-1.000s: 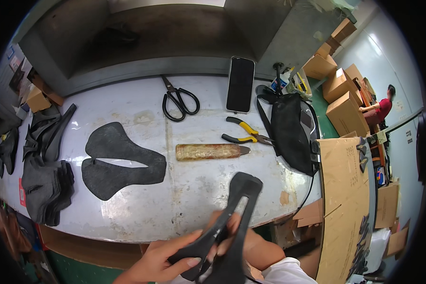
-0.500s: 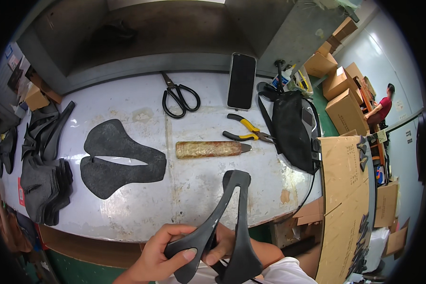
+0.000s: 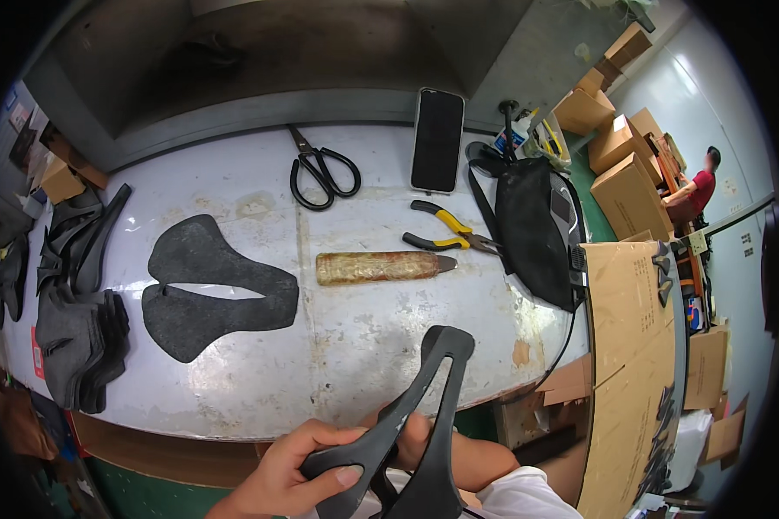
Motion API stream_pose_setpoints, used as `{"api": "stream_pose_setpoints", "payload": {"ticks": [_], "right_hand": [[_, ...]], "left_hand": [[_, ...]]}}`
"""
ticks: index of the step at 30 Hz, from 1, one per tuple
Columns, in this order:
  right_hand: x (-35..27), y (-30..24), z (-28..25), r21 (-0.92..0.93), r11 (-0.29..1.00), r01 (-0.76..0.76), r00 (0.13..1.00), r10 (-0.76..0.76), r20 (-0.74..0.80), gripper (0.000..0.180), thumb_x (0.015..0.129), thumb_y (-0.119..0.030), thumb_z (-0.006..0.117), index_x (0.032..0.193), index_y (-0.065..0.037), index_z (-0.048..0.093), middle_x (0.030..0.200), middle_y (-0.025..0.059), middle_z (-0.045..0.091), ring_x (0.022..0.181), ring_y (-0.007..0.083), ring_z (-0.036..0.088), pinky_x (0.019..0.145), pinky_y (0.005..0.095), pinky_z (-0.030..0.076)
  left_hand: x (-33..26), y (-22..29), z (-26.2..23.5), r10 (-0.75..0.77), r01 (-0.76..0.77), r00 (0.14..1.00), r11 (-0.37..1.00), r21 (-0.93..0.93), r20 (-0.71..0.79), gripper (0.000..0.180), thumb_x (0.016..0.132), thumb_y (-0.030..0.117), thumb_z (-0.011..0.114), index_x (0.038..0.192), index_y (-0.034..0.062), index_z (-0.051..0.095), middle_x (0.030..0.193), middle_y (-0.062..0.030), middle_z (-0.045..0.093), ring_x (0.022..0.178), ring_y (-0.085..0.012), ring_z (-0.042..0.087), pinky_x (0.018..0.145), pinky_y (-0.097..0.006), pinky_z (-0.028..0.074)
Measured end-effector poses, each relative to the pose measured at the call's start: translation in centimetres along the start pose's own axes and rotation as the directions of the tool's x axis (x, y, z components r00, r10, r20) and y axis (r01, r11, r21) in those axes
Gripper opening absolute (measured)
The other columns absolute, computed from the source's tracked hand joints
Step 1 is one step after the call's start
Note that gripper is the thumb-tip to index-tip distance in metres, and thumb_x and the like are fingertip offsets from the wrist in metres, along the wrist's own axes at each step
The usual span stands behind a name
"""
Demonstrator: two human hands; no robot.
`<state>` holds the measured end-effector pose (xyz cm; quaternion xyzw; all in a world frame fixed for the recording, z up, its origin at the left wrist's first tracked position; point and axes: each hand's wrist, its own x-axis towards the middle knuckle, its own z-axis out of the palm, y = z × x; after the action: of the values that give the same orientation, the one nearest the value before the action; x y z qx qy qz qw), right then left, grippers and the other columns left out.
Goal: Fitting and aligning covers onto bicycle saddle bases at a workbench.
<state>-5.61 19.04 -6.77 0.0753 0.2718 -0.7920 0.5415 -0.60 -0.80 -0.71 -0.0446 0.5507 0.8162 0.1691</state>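
Nearest, at the lower edge: left hand (image 3: 296, 467) grips the wide end of a black forked saddle shell (image 3: 411, 415). Its fingers are clamped on the shell, thumb lying across the upper face. Right hand (image 3: 417, 432) sits behind the shell, mostly hidden; fingers appear wrapped on it from the far side, though the exact grip cannot be told. The shell is held over the near edge of the table (image 3: 363, 346), narrow closed tip pointing away and up to the right, clear of the surface.

Mid table, left of centre: flat dark grey saddle-shaped cover (image 3: 208, 290) with a long slit, lying flat. Right of it, apart: a long tool with a brownish wrapped handle (image 3: 381, 267), lying crosswise with its dark tip to the right. Just beyond that tip: yellow-and-black pliers (image 3: 446, 235).

Left end of table: a stack of dark grey covers (image 3: 78, 342), and past it several black shells (image 3: 82, 238) leaning together.

Far side: black-handled scissors (image 3: 320, 169), blades pointing away; a dark phone (image 3: 437, 140) lying face up beside them. Right end: a black bag (image 3: 532, 225) with strap. A cardboard sheet (image 3: 632, 363) stands at the table's right.

Background, far right: stacked cardboard boxes (image 3: 619, 164) and a seated person (image 3: 697, 186) in a red top.
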Motion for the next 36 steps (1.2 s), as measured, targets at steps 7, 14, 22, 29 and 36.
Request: {"api": "stream_pose_setpoints", "payload": {"ticks": [7,14,22,29,36], "right_hand": [[0.1,-2.6,0.6,-0.228,0.973,-0.044,0.976,0.09,0.197,0.056,0.074,-0.026,0.083,0.117,0.003,0.062,0.105,0.0062,0.067,0.097,0.0131,0.06,0.084,0.0282,0.046],[-0.2,-2.3,2.7,-0.115,0.984,0.133,0.991,-0.136,-0.018,0.08,0.067,-0.02,0.087,0.133,0.002,0.046,0.119,0.0103,0.06,0.109,0.0178,0.056,0.097,0.0315,0.042],[1.0,-1.5,2.4,-0.326,0.916,0.235,0.969,-0.246,0.008,0.079,0.063,-0.027,0.09,0.127,0.001,0.051,0.116,0.0088,0.061,0.113,0.0195,0.055,0.098,0.0337,0.041],[1.0,-2.3,3.0,-0.451,0.843,0.292,0.941,-0.339,-0.024,0.088,0.063,-0.033,0.091,0.131,0.0,0.046,0.117,0.0079,0.06,0.111,0.019,0.055,0.096,0.0342,0.042],[2.4,-0.4,2.1,-0.249,0.854,0.457,0.849,-0.502,-0.163,0.058,0.088,-0.023,0.072,0.133,-0.002,0.042,0.114,0.0109,0.056,0.103,0.0181,0.056,0.089,0.034,0.047]], "left_hand": [[-0.1,0.3,0.1,0.022,-0.022,1.0,0.995,0.095,-0.002,0.038,0.084,-0.002,0.068,0.12,-0.0043,0.055,0.114,-0.015,0.066,0.101,-0.0125,0.061,0.089,-0.028,0.047],[1.2,0.1,0.1,0.089,-0.088,0.996,0.995,-0.035,0.007,0.078,0.076,-0.001,0.075,0.143,-0.0036,0.036,0.125,-0.0143,0.058,0.109,-0.0155,0.058,0.095,-0.029,0.044],[1.4,-0.7,1.0,0.134,-0.163,0.971,0.978,-0.133,-0.198,0.068,0.089,0.0,0.061,0.146,-0.0003,0.023,0.123,-0.016,0.056,0.11,-0.0177,0.058,0.097,-0.033,0.044],[1.1,-1.2,1.2,0.203,-0.207,0.959,0.978,0.003,-0.197,0.056,0.091,0.002,0.063,0.139,-0.0029,0.036,0.124,-0.016,0.057,0.113,-0.0171,0.056,0.097,-0.033,0.044],[1.3,-1.6,0.9,0.222,-0.2,0.951,0.973,0.116,-0.214,0.054,0.089,0.002,0.065,0.136,-0.0048,0.041,0.121,-0.0148,0.059,0.111,-0.0167,0.057,0.097,-0.031,0.044]]}}
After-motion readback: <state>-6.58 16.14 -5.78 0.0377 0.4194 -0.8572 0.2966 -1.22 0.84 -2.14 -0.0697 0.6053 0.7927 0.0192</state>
